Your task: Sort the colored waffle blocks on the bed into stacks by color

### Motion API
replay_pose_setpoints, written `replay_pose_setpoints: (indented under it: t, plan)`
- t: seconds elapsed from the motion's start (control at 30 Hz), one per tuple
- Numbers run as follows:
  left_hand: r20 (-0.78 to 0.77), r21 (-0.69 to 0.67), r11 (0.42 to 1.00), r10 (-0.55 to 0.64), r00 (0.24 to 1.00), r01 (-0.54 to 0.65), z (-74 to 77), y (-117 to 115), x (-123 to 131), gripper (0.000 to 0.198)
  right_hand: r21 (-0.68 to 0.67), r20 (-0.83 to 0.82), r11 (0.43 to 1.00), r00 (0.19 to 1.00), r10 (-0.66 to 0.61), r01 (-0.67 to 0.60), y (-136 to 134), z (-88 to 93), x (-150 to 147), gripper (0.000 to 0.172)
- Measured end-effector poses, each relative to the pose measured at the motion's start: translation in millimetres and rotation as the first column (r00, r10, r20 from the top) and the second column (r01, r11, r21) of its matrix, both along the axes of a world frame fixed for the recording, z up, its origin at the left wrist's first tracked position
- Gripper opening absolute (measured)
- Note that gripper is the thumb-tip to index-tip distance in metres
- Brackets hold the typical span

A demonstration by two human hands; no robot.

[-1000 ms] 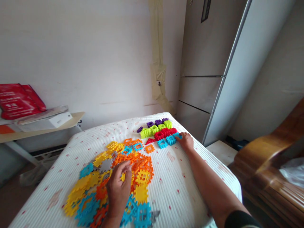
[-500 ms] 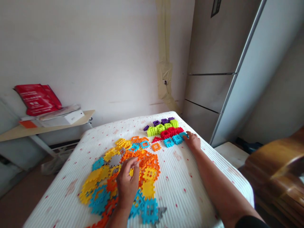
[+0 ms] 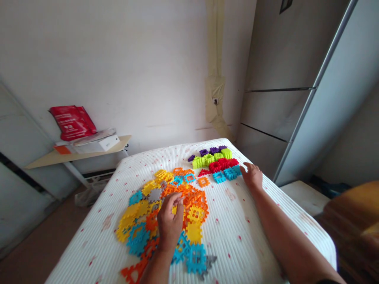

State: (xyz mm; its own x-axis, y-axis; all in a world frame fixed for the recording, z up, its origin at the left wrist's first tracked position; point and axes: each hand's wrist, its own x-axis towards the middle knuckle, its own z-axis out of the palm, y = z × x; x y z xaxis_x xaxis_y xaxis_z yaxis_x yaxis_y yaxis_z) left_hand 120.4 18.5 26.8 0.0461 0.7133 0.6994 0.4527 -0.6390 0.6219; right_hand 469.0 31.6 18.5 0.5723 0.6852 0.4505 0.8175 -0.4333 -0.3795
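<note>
Loosely, the left hand (image 3: 171,219) hangs unclosed above orange interlocking tiles (image 3: 199,197); the right hand (image 3: 253,176) is at blue interlocking tiles (image 3: 230,173), its grip unclear.

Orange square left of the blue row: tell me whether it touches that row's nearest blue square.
Apart. The head view shows white cloth between the orange square and the blue square.

pile (image 3: 194,232) on table (image 3: 245,244) | rows (image 3: 223,164) behind pile, right | fridge (image 3: 272,110) beyond, right
</note>
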Motion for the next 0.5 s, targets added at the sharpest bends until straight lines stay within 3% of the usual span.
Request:
replay_pose_setpoints:
  t: [0.13, 0.23, 0.3, 0.4, 0.5]
  plan:
    - [0.026, 0.084, 0.992, 0.096, 0.995, -0.098, 9.9, 7, -15, 0.017, 0.212, 0.065, 0.962, 0.984, 0.164, -0.174, 0, 6.8, -25, 0.031]
    - [0.074, 0.134, 0.941, 0.304, 0.95, -0.312, 20.5, 15, -44, 0.018, 0.204, 0.115, 0.895, 0.918, 0.38, -0.396, 4, 8.0, -64, 0.026]
    - [0.091, 0.071, 0.863, 0.494, 0.865, -0.5, 24.9, 22, -71, 0.022, 0.151, 0.141, 0.85, 0.862, 0.487, -0.505, 8, 8.4, -94, 0.024]
    - [0.007, -0.119, 0.701, 0.708, 0.706, -0.703, 20.9, 33, -116, 0.028, 0.042, 0.129, 0.837, 0.834, 0.537, -0.545, 18, 9.6, -134, 0.022]
    - [-0.13, -0.296, 0.587, 0.757, 0.641, -0.753, 3.4, 49, -156, 0.031, -0.053, 0.094, 0.86, 0.855, 0.51, -0.507, 31, 9.0, -163, 0.026]
